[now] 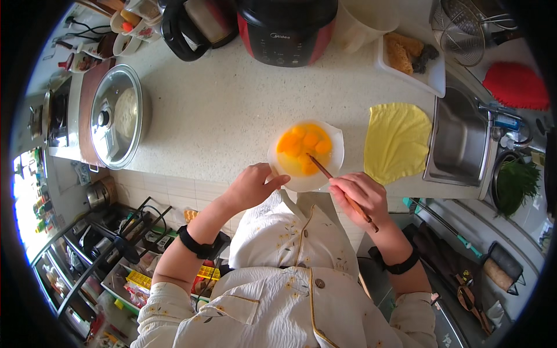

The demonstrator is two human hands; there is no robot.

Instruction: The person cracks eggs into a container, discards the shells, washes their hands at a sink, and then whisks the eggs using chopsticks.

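A white bowl (336,150) stands near the counter's front edge with several raw egg yolks (304,145) and clear egg white in it. My left hand (256,187) grips the bowl's left rim, thumb over the near side. In my right hand (362,198) is a pair of brown wooden chopsticks (322,168), held at a slant. Their tips dip into the eggs near the middle of the bowl. Some of the yolk around the tips looks broken and smeared.
Right of the bowl lies a yellow cloth (397,143), beside a steel sink (459,135). Far left, a lidded glass-topped pot (115,117) holds pale dough. A Midea cooker (287,35), an electric kettle (204,21) and a white tray (411,76) with sponges line the back.
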